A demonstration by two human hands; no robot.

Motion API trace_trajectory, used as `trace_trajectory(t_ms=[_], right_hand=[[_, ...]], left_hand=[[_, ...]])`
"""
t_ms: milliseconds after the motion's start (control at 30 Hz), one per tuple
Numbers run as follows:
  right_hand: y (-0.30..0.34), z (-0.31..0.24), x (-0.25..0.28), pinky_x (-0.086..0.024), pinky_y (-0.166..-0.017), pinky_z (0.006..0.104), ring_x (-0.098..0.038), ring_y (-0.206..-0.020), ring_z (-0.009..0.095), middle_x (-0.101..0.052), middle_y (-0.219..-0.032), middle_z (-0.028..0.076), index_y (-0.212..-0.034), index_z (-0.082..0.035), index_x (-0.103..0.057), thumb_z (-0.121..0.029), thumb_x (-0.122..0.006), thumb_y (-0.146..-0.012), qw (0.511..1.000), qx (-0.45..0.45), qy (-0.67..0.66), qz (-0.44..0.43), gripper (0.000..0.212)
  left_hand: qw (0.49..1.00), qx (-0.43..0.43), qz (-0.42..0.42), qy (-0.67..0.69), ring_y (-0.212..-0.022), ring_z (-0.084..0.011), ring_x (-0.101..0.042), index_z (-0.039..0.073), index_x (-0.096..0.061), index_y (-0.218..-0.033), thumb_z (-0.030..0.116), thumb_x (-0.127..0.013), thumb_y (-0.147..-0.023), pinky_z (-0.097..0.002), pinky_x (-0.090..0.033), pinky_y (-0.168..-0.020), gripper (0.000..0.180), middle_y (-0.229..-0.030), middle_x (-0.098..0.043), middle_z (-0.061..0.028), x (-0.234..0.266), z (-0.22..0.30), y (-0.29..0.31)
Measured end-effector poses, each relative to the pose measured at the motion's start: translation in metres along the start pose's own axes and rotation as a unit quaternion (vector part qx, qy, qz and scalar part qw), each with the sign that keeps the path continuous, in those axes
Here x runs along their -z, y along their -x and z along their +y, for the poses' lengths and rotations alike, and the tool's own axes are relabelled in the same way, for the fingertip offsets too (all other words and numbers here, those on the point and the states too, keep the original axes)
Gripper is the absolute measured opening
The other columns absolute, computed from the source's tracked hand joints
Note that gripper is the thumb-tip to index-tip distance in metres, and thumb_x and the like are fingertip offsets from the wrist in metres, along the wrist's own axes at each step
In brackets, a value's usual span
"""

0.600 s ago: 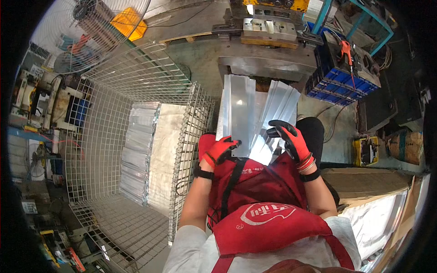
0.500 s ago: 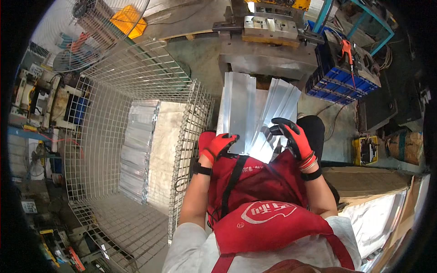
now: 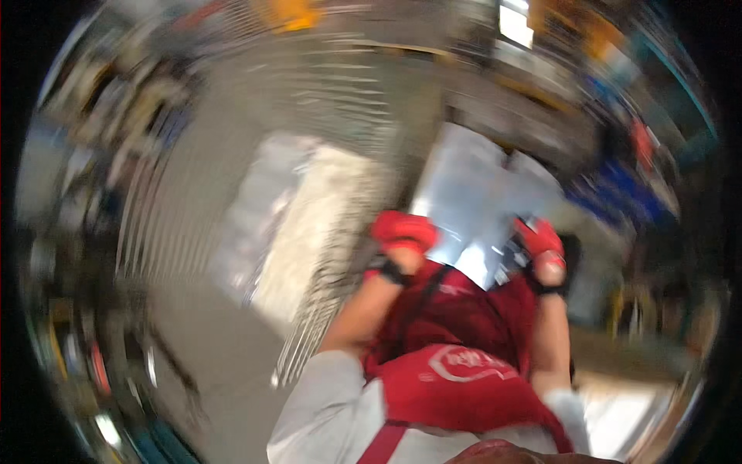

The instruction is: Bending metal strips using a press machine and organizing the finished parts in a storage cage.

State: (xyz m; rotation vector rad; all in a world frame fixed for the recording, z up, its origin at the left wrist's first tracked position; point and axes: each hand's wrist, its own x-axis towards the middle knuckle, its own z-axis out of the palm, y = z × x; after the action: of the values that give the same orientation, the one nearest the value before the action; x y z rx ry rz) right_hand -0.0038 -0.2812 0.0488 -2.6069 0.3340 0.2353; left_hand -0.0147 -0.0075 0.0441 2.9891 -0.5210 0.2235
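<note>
Motion smears the whole head view. Thin, shiny metal strips lie in two fanned stacks in front of my lap, a left stack (image 3: 456, 182) and a right stack (image 3: 537, 185). My left hand (image 3: 406, 230), in a red and black glove, is at the lower left edge of the left stack. It looks rounded, but its fingers are too smeared to read. Beside the lower right edge of the right stack is my right hand (image 3: 539, 240), gloved alike. Its dark fingertips blur into the metal, so any hold there is unclear.
On my left stands a large wire basket (image 3: 290, 359), holding grey metal strips (image 3: 251, 213) and a cream sheet (image 3: 297, 240). A machine (image 3: 525, 69) rises beyond the stacks. Blue crates (image 3: 618, 189) stand at the far right, a cardboard box (image 3: 634, 356) at the near right.
The whole view has swung, shifting the scene rightward and tilting it. My left hand has come to the left stack's edge. My right hand, earlier with spread fingers, has lowered beside the right stack.
</note>
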Motion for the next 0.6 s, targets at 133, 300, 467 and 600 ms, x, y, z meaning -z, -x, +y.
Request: trace_trajectory(t_ms=[133,300,467,600], right_hand=[[-0.044,0.043,-0.035,-0.043,-0.067,0.0411,-0.055,-0.082,0.034,-0.056,-0.094,0.021,-0.095,0.002,-0.055,-0.045,-0.056,-0.073,0.984,0.144,-0.058,-0.089,0.053],[-0.082,0.078,-0.067,-0.042,-0.069,0.0418,-0.055,-0.086,0.034,-0.057,-0.094,0.023,-0.099,0.006,-0.055,-0.041,-0.064,-0.069,0.984,0.161,-0.074,-0.010,0.056],[-0.059,0.076,-0.047,-0.042,-0.061,0.0405,-0.055,-0.073,0.030,-0.058,-0.081,0.020,-0.082,0.003,-0.055,-0.037,-0.064,-0.068,0.997,-0.057,0.012,0.052,0.044],[-0.037,0.024,-0.027,-0.043,-0.055,0.0356,-0.054,-0.061,0.023,-0.058,-0.069,0.016,-0.074,0.002,-0.055,-0.030,-0.073,-0.058,0.935,-0.032,-0.323,0.141,0.040]], left_hand=[[0.982,0.053,-0.170,0.066,-0.063,-0.0221,-0.057,0.012,-0.059,-0.058,0.024,-0.055,-0.062,-0.0377,-0.044,-0.053,0.013,-0.065,-0.058,-0.0089,-0.056,0.006,-0.012],[0.972,0.165,-0.045,0.162,-0.071,-0.0308,-0.058,0.008,-0.063,-0.066,0.032,-0.053,-0.065,-0.0431,-0.045,-0.060,0.026,-0.072,-0.061,-0.0145,-0.007,0.028,-0.013],[0.967,0.086,0.016,0.240,-0.070,-0.0314,-0.056,0.002,-0.050,-0.093,0.040,-0.051,-0.075,-0.0407,-0.045,-0.059,0.042,-0.080,-0.055,-0.0164,0.024,0.047,0.001],[0.953,0.003,-0.053,0.298,-0.083,-0.0333,-0.055,0.007,-0.033,-0.123,0.045,-0.057,-0.070,-0.0402,-0.045,-0.070,0.070,-0.104,-0.050,-0.0182,0.042,0.080,0.003]])
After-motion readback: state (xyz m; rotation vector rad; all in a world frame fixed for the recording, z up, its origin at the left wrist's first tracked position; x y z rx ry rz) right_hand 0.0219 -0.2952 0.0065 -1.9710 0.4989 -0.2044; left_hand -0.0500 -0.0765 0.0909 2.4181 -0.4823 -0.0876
